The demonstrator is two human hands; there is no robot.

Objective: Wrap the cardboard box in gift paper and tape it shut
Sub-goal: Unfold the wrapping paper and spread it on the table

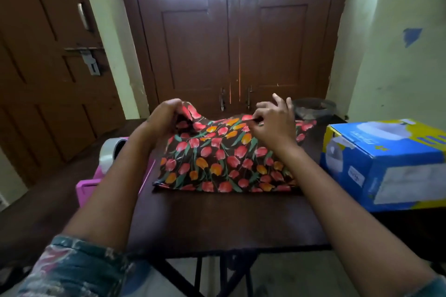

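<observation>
A dark brown wooden folding table [229, 219] filled the middle of the frame and carried everything in use. At its centre lay the glossy black gift paper printed with red and orange tulips [224, 164], its near edge flat on the tabletop and its far edge lifted. Whether anything lay beneath the sheet could not be told. The only box in view, a blue and yellow printed cardboard carton [391, 164], stood unwrapped at the right of the frame, just beside the paper's right edge. A pink plastic tray [87, 190] sat at the left edge of the table. The left hand [161, 118] had its fingers curled round the raised far-left corner of the sheet. The right hand [272, 125] pinched the far edge between thumb and forefinger, with the other fingers spread upward. A roll of clear packing tape [111, 152] stood on the pink tray, partly behind the left forearm. The step in hand was judged to be opening and squaring the sheet before any taping. It would go best with both grips kept light and level, so that the glossy paper drew taut without creasing or tearing. The lifted edge should be laid parallel to the table's far side. The tape lay within the left hand's reach.
</observation>
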